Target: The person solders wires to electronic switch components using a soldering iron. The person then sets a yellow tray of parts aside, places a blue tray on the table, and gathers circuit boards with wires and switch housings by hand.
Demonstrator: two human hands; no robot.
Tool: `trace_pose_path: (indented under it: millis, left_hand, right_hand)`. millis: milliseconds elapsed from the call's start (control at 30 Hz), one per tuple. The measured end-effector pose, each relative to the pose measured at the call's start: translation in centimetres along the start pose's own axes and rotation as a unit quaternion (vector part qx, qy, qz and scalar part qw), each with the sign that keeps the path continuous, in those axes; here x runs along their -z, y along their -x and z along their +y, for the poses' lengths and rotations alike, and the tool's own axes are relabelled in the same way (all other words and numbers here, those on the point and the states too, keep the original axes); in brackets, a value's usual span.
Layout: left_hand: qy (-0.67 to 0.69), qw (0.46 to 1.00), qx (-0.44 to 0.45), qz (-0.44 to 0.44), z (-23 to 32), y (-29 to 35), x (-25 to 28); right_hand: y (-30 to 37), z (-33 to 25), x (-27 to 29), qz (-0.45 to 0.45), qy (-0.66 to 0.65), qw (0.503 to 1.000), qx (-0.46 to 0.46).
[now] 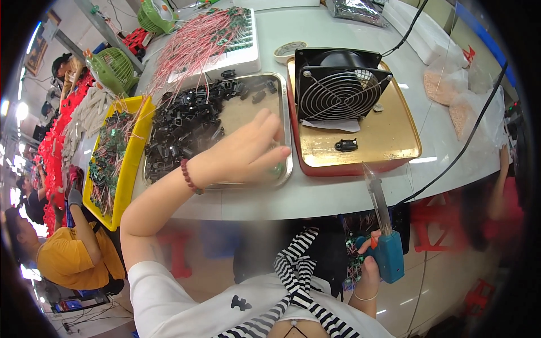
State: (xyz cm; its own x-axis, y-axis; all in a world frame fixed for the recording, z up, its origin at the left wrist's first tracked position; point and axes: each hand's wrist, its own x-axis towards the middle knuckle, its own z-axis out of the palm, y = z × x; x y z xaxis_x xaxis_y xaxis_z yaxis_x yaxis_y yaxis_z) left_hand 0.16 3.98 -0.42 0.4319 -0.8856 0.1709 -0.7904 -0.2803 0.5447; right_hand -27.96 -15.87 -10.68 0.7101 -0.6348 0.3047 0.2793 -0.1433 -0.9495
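My left hand point(248, 149), with a dark red bead bracelet on its wrist, is over the right part of a metal tray point(286, 104). Its fingers are blurred and partly hidden, so whatever they hold cannot be made out. Small black plastic housings point(183, 118) lie heaped in the tray's left side. Below the table's front edge, my right hand point(369, 270) is closed on a blue glue gun point(390, 253), its long nozzle pointing up toward a gold-topped box point(394, 141). One black housing point(346, 145) sits alone on that box.
A black fan point(338, 93) stands on the gold top, its cable trailing right. Left of the tray are a yellow bin point(143, 121) of circuit boards and a white foam tray point(253, 53) with red-wired boards. Plastic bags point(445, 84) lie right. Another person point(73, 253) sits at left.
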Motion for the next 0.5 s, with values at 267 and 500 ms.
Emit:
trace_pose_path:
  millis: [267,500]
  left_hand:
    - [0.116,0.984,0.113,0.075,-0.9,-1.0,-0.4]
    - [0.269,0.96,0.072,0.035,-1.3,-1.1,-0.1]
  right_hand:
    - [-0.3,-0.2,0.0,-0.002,0.016,1.0,0.007]
    - [-0.6,-0.5,0.1,0.005,0.02,1.0,-0.003]
